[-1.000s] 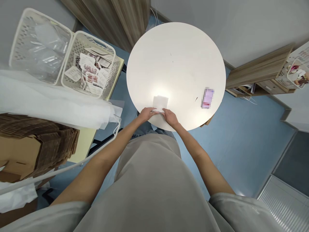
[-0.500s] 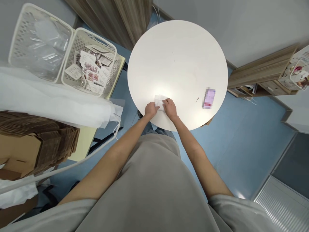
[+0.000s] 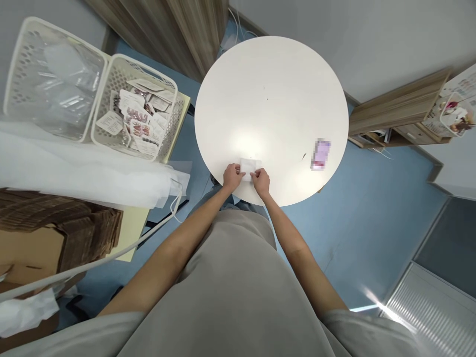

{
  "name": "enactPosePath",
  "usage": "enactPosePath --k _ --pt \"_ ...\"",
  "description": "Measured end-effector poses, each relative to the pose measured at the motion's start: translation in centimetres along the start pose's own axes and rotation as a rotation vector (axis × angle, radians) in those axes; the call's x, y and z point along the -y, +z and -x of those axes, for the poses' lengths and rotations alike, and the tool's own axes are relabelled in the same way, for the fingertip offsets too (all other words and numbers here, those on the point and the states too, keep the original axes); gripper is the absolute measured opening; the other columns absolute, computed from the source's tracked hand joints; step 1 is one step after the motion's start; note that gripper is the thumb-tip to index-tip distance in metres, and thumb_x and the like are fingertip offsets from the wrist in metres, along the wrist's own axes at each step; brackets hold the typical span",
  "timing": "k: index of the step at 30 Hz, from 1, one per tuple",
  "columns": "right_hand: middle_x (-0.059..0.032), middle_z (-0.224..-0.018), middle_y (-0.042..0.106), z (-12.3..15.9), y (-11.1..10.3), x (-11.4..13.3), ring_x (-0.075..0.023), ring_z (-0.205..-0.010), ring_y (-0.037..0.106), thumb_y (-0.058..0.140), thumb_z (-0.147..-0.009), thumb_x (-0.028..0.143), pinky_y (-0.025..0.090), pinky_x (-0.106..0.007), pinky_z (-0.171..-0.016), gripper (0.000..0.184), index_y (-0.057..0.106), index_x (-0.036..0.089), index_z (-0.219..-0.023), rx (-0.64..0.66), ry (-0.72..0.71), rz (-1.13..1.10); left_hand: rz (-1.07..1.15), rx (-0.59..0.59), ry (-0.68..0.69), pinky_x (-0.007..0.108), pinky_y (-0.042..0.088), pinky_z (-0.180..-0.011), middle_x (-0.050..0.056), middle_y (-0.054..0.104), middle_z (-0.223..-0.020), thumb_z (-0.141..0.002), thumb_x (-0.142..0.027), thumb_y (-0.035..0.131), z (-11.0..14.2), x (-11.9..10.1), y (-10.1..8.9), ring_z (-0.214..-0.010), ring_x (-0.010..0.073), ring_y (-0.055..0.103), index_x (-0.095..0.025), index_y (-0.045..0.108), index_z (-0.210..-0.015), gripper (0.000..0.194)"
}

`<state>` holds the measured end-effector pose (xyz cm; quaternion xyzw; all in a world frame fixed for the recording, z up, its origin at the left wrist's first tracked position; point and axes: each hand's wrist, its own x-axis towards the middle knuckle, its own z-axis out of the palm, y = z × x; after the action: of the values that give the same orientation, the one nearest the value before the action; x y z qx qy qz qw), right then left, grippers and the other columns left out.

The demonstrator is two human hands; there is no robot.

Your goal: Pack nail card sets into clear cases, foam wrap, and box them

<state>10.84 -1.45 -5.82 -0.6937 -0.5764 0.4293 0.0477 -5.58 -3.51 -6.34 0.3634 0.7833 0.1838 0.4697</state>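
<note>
A folded white sheet (image 3: 250, 166), thin and slightly see-through like foam wrap, lies near the close edge of the round white table (image 3: 275, 69). My left hand (image 3: 232, 177) grips its left side, thumb on top and fingers curled. From the other side my right hand (image 3: 262, 182) pinches the sheet's right part between thumb and fingers. Whether anything is wrapped inside cannot be made out.
A blurred-out purple item (image 3: 320, 154) lies on the table's right. On the left stand a basket of carded packets (image 3: 171, 111), a basket of clear plastic pieces (image 3: 18, 64), a white wrap roll (image 3: 82, 166) and flattened brown cartons (image 3: 85, 230). A wooden shelf (image 3: 401, 114) stands right.
Both hands moved from the sheet's near edge up onto it, then to its two sides. The sheet has been folded over and looks shorter. The camera view has shifted slightly.
</note>
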Motion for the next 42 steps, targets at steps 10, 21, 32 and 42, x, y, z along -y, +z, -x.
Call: enactPosePath --k 10,21,32,42 --pt "-0.0025 -0.091 0.074 1.1 0.8 2.7 -0.0248 -0.09 0.07 0.071 -0.094 0.042 0.05 -0.034 -0.083 0.022 0.055 0.026 -0.091 -0.098 0.183 -0.05 -0.007 0.093 0.05 0.036 0.057 -0.094 0.01 0.071 -0.129 -0.093 -0.013 0.077 -1.2 -0.8 -2.0 -0.097 0.0214 0.073 -0.02 0.069 -0.112 0.021" --pt "-0.0032 -0.093 0.074 -2.4 9.1 12.4 -0.0248 -0.092 0.069 0.07 -0.096 0.038 0.049 -0.035 -0.087 0.023 0.05 0.027 -0.089 -0.084 0.044 0.015 0.057 -0.027 0.009 0.034 0.058 -0.097 0.01 0.078 -0.124 -0.089 -0.011 0.075 -7.0 4.4 -12.2 -0.097 0.0209 0.075 -0.019 0.076 -0.115 0.027" --pt "-0.0087 -0.106 0.078 -1.2 7.0 12.8 -0.0267 -0.101 0.073 0.066 -0.101 0.035 0.054 -0.038 -0.091 0.013 0.061 0.024 -0.105 -0.002 0.011 0.072 0.169 -0.157 -0.006 0.04 0.06 -0.102 0.012 0.082 -0.118 -0.09 -0.011 0.061 -3.1 3.7 -13.6 -0.105 0.0261 0.077 -0.017 0.078 -0.12 0.035" --pt "-0.0039 -0.094 0.08 5.8 4.8 7.2 -0.021 -0.079 0.075 0.064 -0.097 0.04 0.059 -0.034 -0.082 0.018 0.069 0.023 -0.094 0.335 -0.228 -0.05 0.403 -0.34 -0.047 0.036 0.063 -0.089 0.008 0.08 -0.101 -0.094 -0.045 0.069 9.7 6.2 -16.6 -0.092 0.0245 0.076 -0.021 0.076 -0.121 0.037"
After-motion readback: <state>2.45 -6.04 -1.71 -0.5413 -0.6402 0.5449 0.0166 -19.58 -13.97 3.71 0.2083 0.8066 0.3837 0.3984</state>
